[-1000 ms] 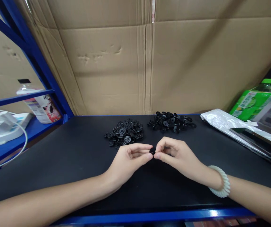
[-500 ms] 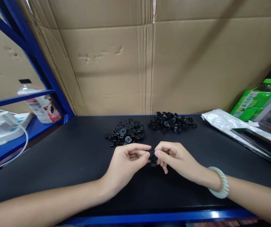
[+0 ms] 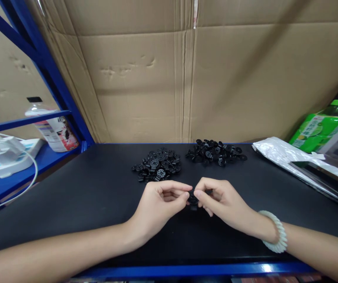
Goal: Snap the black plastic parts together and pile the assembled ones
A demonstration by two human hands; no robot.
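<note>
Between my two hands is a small round black plastic part [image 3: 193, 200] with holes in its face and a tab at its lower edge. My left hand [image 3: 164, 206] pinches it from the left between thumb and fingers. From the other side, my right hand [image 3: 220, 200] grips it with thumb and bent forefinger, covering much of it. Just beyond the left fingers lies a pile of similar black discs with holes [image 3: 158, 163]. A second pile of black plastic pieces [image 3: 214, 152] sits farther back, to the right.
The black tabletop [image 3: 98, 204] has a blue front edge. At right are a silvery plastic bag [image 3: 270, 147], a dark flat device [image 3: 316, 171] and a green-labelled bottle [image 3: 316, 129]. A power strip [image 3: 12, 163] and another bottle [image 3: 55, 131] stand left, behind a blue frame. Cardboard [image 3: 136, 78] forms the back wall.
The fingers of my right hand have curled in more over the disc, so less of its face shows. Both hands stay on it; the whole view has shifted slightly.
</note>
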